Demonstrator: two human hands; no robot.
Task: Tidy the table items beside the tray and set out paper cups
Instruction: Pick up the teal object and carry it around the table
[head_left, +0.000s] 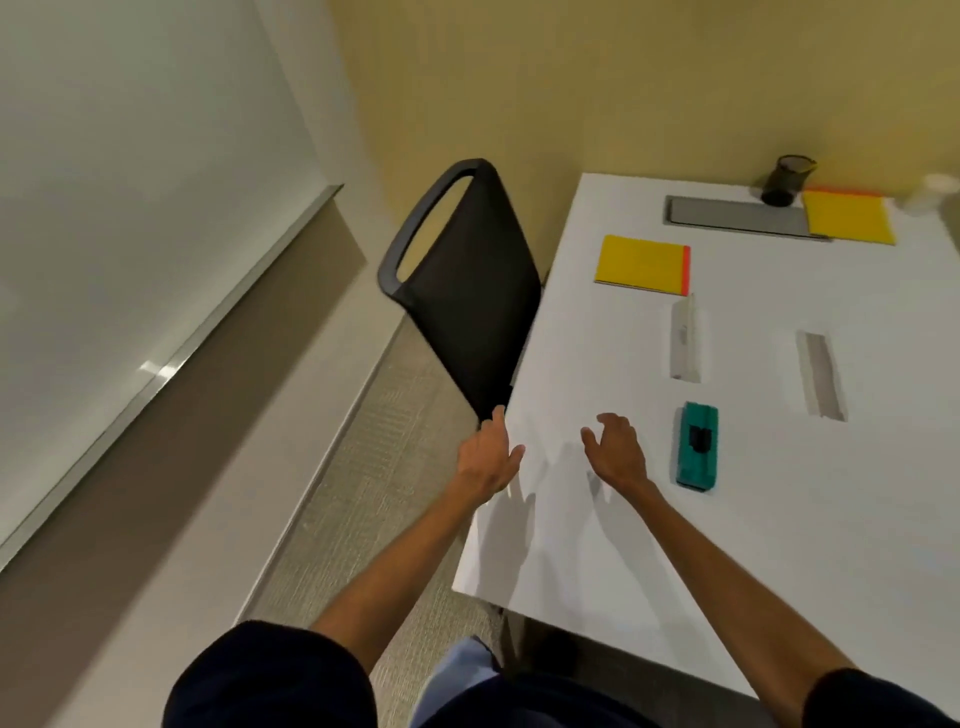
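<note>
On the white table (779, 519) lie a teal whiteboard eraser (697, 447), two clear rulers (685, 340) (822, 375), a yellow notepad (643, 265) and a second yellow notepad (850, 216) next to a grey tray (737, 217). A dark mesh cup (787, 180) stands at the tray's far end, and a blurred white paper cup (932, 195) shows at the right edge. My left hand (488, 457) hovers open at the table's left edge by the chair. My right hand (615, 449) is open over the table, just left of the eraser, holding nothing.
A black mesh chair (467, 291) stands tilted against the table's left side. A whiteboard (130, 234) covers the left wall, and carpet runs between it and the table. A yellow wall closes off the far end of the table.
</note>
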